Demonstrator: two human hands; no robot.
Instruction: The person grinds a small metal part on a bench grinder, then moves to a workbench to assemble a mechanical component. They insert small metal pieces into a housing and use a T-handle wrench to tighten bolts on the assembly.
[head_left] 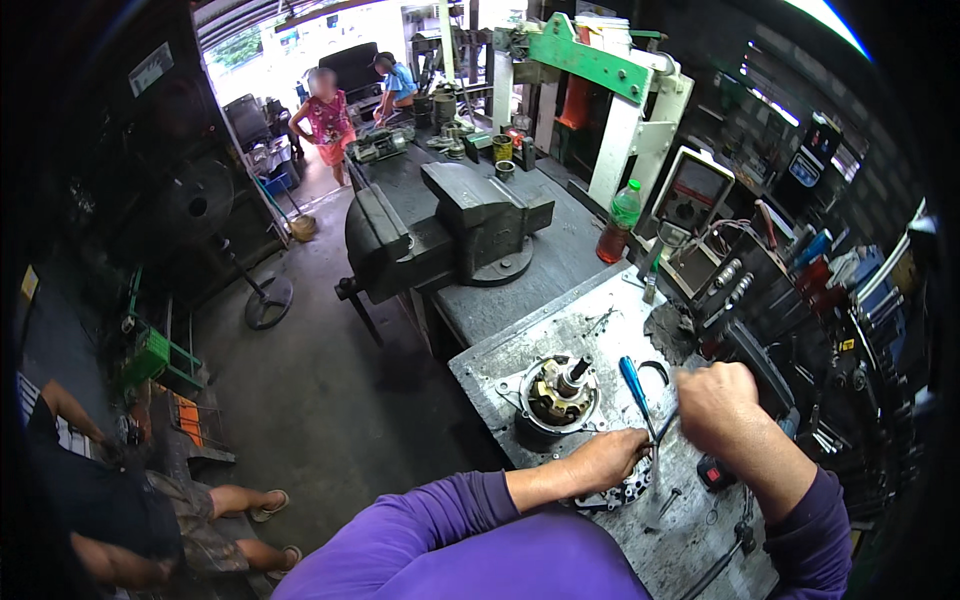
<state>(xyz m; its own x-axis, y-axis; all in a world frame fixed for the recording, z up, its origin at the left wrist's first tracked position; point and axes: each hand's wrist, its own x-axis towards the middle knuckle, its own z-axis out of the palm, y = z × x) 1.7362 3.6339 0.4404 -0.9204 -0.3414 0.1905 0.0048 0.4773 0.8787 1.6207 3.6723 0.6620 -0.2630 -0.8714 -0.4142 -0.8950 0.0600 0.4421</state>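
Your left hand [605, 458] presses down a flat perforated metal plate [622, 492] at the grey steel bench's [690, 540] near edge; your right hand [715, 405], fist closed, holds a thin tool [662, 430] angled down-left onto it. Beyond lie a blue-handled screwdriver [634, 384] and round motor housing [560, 392].

A large dark bench vise [440, 235] sits mid-bench, with a green-capped bottle of red liquid [618, 222] to its right and a white-and-green press frame [620, 100] farther back. Far left, a pedestal fan [200, 205] stands on the concrete floor [320, 390]. Hand tools [850, 300] crowd the right wall.
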